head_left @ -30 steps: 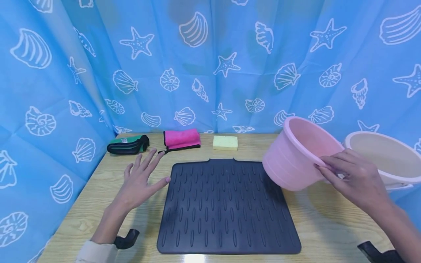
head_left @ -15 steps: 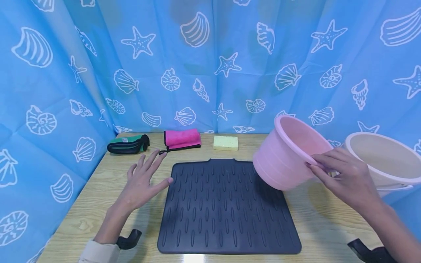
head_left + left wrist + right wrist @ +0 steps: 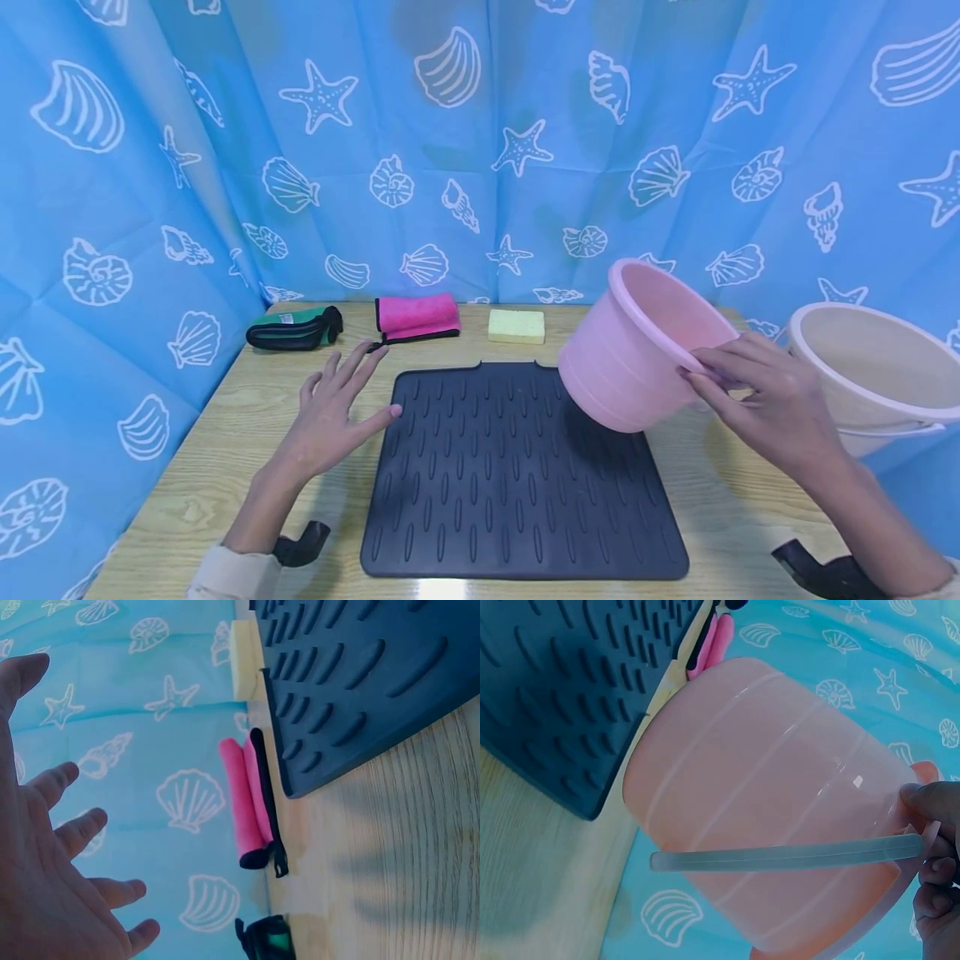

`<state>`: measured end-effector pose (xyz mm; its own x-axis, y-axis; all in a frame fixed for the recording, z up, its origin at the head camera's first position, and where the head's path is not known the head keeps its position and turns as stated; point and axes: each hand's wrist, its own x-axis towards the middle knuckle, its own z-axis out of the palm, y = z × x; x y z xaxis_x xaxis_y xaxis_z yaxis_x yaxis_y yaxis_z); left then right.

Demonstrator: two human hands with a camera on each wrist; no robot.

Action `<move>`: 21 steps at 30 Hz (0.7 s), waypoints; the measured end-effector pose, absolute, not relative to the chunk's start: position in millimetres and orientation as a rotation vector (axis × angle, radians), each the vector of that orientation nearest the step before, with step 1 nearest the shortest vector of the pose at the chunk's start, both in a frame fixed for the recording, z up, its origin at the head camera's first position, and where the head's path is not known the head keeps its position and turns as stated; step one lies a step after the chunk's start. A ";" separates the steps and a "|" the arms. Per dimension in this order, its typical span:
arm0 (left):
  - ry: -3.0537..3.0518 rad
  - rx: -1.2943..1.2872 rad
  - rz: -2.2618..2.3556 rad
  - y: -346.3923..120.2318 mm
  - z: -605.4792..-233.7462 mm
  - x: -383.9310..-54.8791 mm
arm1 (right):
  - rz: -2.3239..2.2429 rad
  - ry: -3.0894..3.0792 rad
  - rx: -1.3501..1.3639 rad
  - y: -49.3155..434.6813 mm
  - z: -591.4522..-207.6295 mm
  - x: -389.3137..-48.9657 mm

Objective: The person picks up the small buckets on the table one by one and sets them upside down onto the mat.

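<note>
By its rim, my right hand (image 3: 772,396) pinches a pink bucket (image 3: 626,362), thumb on one side and fingers on the other. The bucket is tilted, its mouth toward the upper right, over the right part of a dark ribbed mat (image 3: 517,492). In the right wrist view a pale handle (image 3: 787,855) crosses the bucket's side. My left hand (image 3: 326,425) is held with fingers spread and holds nothing, by the mat's left edge. Nearest to it lie a folded pink cloth (image 3: 417,317) and a folded green cloth with black edging (image 3: 294,329).
A yellow sponge (image 3: 516,326) lies behind the mat. At the far right stands a whitish bucket (image 3: 862,367) with a thin handle. The wooden table (image 3: 187,475) backs onto a blue curtain (image 3: 450,150) printed with seashells, which also runs along the left side.
My right hand has carried the pink bucket leftward, from the mat's right edge to farther over the mat. The left hand has shifted slightly to the right, its fingers still spread.
</note>
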<state>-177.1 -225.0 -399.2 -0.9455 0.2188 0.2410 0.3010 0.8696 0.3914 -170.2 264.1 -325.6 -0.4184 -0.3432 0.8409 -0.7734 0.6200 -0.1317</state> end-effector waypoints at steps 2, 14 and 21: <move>-2.853 -0.402 -0.639 -224.0 -399.1 -177.6 | 0.668 -2.007 0.876 261.3 -325.0 -169.9; -2.842 -0.414 -0.673 -215.2 -397.7 -180.7 | 0.648 -2.034 0.803 250.2 -322.2 -168.5; -2.840 -0.435 -0.675 -210.0 -398.5 -182.9 | 0.659 -2.040 0.791 250.3 -326.5 -170.7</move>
<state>-182.9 -210.0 -398.5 -0.9389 0.2377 0.2488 0.3242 0.8533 0.4085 -170.7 250.3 -326.5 -0.4564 -0.2937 0.8399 -0.7293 0.6642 -0.1641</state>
